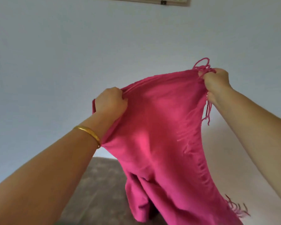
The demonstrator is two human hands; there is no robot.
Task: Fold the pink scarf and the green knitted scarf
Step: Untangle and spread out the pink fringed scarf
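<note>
While it hangs in the air, the pink scarf is the landmark for every line below.

Pink scarf: held up in front of a pale wall, stretched between two hands along its top edge, the rest draping down and toward the camera; it looks doubled, with loose tassels at the top right corner and more near the lower right.

Left hand: at the scarf's upper left corner, its grip closed in a fist on bunched cloth, so the scarf falls away below and to the right of it.

Right hand: at the scarf's upper right corner and higher than the left, its grip pinched shut on the fringed edge; tassels loop above it and dangle below it.

Gold bangle: on the left wrist, touching the scarf's left edge.

Grey-brown surface: below the scarf, behind its hanging tail; whether the tail touches it cannot be told.

Green knitted scarf: not in view.

Step in hand: probably the first of the two scarves, being straightened and matched edge to edge in the air.

Next move calls for: likely levelling the two corners, pulling the top edge taut, then lowering the cloth flat onto the surface below or bringing the hands together for another fold.
</note>
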